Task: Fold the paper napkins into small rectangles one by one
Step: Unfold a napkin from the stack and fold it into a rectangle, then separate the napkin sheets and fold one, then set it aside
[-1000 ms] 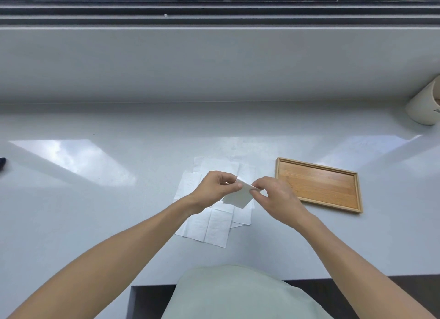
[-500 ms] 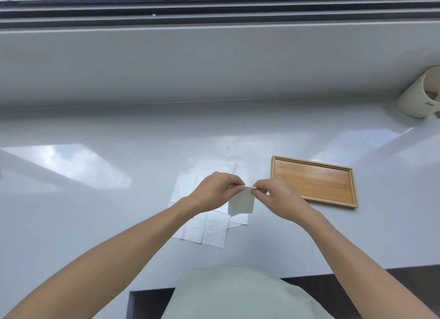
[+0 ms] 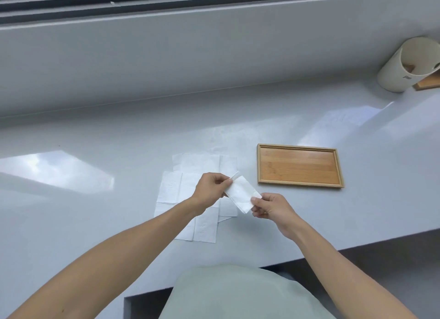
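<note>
A small folded white napkin (image 3: 241,193) is held in the air between both hands, tilted from upper left to lower right. My left hand (image 3: 210,190) pinches its upper left end. My right hand (image 3: 270,205) pinches its lower right corner. Beneath them several unfolded white napkins (image 3: 181,199) lie overlapped on the grey counter (image 3: 95,223), partly hidden by my left wrist and the held napkin.
An empty wooden tray (image 3: 299,165) lies on the counter just right of the napkins. A white cup (image 3: 408,67) lies tilted at the far right beside a wooden piece (image 3: 428,83). The counter's front edge runs below my forearms; a window ledge rises behind.
My right hand has slid down and right along the folded napkin to its lower corner, and the napkin now lies stretched diagonally between the hands. The view has tilted.
</note>
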